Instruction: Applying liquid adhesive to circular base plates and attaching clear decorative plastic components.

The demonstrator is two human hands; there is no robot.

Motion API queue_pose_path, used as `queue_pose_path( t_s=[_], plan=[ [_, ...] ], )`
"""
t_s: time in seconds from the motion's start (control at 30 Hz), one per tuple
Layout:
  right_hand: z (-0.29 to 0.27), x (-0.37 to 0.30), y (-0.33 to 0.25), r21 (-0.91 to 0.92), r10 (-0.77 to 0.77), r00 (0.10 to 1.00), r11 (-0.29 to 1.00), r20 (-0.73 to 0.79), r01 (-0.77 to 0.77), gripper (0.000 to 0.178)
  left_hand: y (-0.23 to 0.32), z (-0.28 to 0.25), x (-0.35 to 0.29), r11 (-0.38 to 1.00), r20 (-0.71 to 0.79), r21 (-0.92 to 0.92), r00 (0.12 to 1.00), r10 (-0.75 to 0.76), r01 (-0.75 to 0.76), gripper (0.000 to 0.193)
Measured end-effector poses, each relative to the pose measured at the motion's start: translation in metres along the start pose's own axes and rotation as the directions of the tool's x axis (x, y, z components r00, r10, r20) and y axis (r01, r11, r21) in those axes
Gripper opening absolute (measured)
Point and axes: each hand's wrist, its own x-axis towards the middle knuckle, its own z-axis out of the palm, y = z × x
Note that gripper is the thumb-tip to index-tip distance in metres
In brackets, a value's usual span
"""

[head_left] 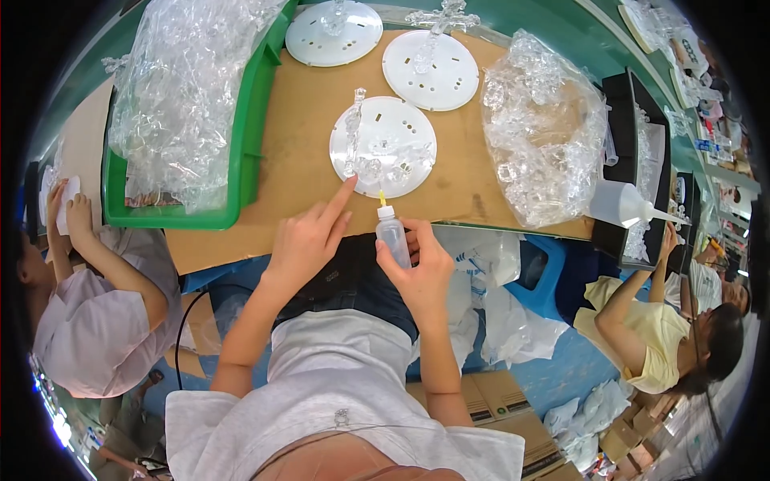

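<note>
On the cardboard-covered bench lies a round white disc (pixel 380 143) with small holes, the nearest of three. A clear plastic rod-like piece (pixel 353 128) rests on its left side, and clear shapes sit toward its near edge. With index finger stretched out, my left hand (pixel 309 240) touches the foot of that rod-like piece at the disc's rim; it holds nothing. My right hand (pixel 425 268) grips a small translucent squeeze bottle (pixel 391 236) with a white cap and thin yellow tip. That tip points at the disc's near edge; contact cannot be made out.
Behind lie two more white discs (pixel 333 36) (pixel 445 76) bearing clear pieces. A green crate (pixel 245 144) with bagged clear parts stands left; a clear bag of parts (pixel 545 128) lies right. Beyond are a black bin (pixel 618 88) and a larger squeeze bottle (pixel 618 204). Co-workers sit on both sides.
</note>
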Motion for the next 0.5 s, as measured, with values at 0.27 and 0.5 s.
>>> queue_pose_path(
  t_s=[0.27,0.5],
  plan=[
    [0.0,0.0,0.0,-0.031,0.013,1.0,0.999,-0.002,-0.013,0.032,-0.01,-0.005,0.001,0.998,-0.015,0.032,0.999,-0.046,0.047,0.052],
    [-0.003,0.0,-0.001,-0.052,0.023,1.0,0.998,0.011,-0.022,0.034,-0.01,-0.009,0.005,0.984,0.019,0.175,1.0,-0.011,0.008,0.049]
  ],
)
